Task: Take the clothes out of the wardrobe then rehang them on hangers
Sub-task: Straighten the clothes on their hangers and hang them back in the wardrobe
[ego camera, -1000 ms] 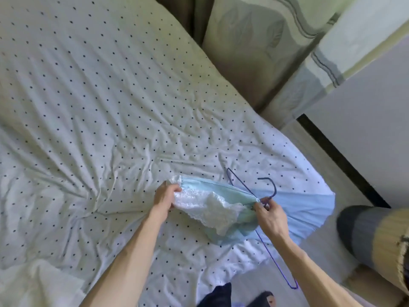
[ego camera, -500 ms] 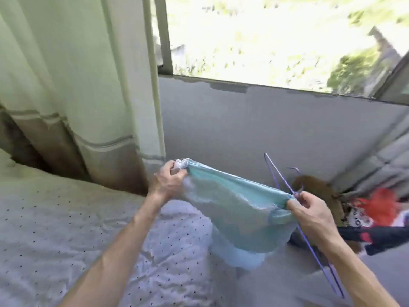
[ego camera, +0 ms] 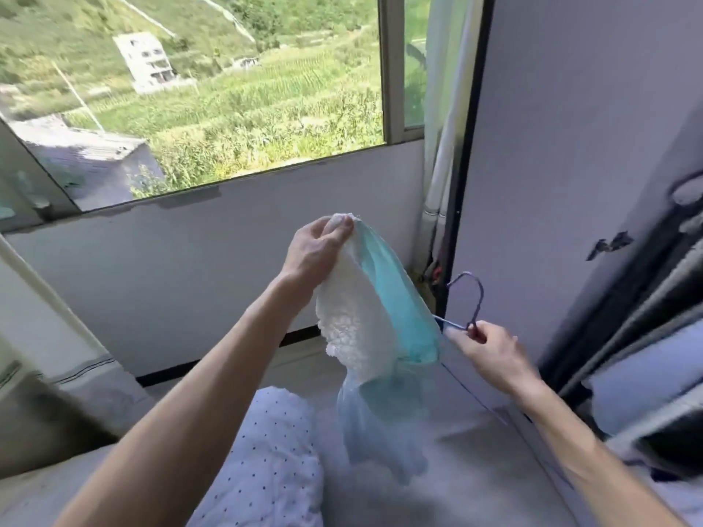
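Note:
A light blue garment (ego camera: 395, 306) with a white lace panel (ego camera: 353, 321) hangs in the air between my hands, its sheer lower part trailing down toward the bed. My left hand (ego camera: 315, 252) pinches the garment's upper end, raised in front of the wall under the window. My right hand (ego camera: 490, 355) grips the neck of a thin purple wire hanger (ego camera: 473, 302) just below its hook. The hanger's arm runs into the garment's other end. The wardrobe (ego camera: 646, 336) stands open at the right.
A white dotted bedsheet (ego camera: 274, 462) lies below my arms. A large window (ego camera: 213, 89) and the grey wall beneath it face me. A pale curtain (ego camera: 441, 154) hangs by the wardrobe's dark-edged side panel (ego camera: 570, 146). Folded fabrics show inside the wardrobe.
The garment and hanger came up off the bed. My view swung from the bed to the window and wardrobe. My left hand rose higher; my right hand keeps the hanger.

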The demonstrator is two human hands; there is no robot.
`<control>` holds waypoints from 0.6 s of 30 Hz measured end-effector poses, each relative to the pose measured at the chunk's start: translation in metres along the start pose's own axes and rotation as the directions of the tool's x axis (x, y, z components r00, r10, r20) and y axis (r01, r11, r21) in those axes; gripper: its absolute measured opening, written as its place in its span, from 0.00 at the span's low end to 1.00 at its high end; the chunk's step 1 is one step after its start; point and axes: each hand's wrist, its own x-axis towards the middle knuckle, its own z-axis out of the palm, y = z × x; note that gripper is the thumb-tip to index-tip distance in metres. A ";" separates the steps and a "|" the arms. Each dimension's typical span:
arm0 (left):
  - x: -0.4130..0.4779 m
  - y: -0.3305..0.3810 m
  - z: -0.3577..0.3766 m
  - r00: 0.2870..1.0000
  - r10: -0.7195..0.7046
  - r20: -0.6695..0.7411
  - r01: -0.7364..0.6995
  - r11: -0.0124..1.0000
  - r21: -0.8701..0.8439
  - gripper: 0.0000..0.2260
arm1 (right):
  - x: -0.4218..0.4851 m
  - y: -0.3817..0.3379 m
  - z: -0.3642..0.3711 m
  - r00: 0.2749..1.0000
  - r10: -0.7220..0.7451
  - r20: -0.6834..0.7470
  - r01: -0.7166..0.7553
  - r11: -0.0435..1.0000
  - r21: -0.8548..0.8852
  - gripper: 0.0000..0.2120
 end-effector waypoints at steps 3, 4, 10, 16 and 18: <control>-0.007 0.009 0.035 0.997 0.044 0.069 -0.047 0.998 0.050 0.08 | -0.013 -0.008 -0.034 0.978 -0.011 -0.209 0.076 0.950 0.304 0.24; -0.010 0.011 0.042 0.995 0.051 0.083 -0.056 0.997 0.060 0.06 | -0.018 -0.015 -0.045 0.965 0.007 -0.261 0.112 0.893 0.437 0.24; -0.019 0.018 0.065 0.976 0.055 0.211 -0.060 0.998 0.017 0.06 | -0.051 -0.085 -0.088 0.895 0.060 -0.442 0.416 0.242 0.877 0.22; -0.019 0.030 0.065 0.977 0.103 0.184 -0.091 0.993 -0.072 0.07 | -0.040 -0.114 -0.048 0.857 -0.003 -0.515 0.490 0.309 0.815 0.20; -0.011 0.031 0.043 0.997 0.027 0.069 -0.016 0.989 -0.150 0.07 | -0.039 -0.089 -0.021 0.909 -0.077 -0.410 0.394 0.482 0.783 0.20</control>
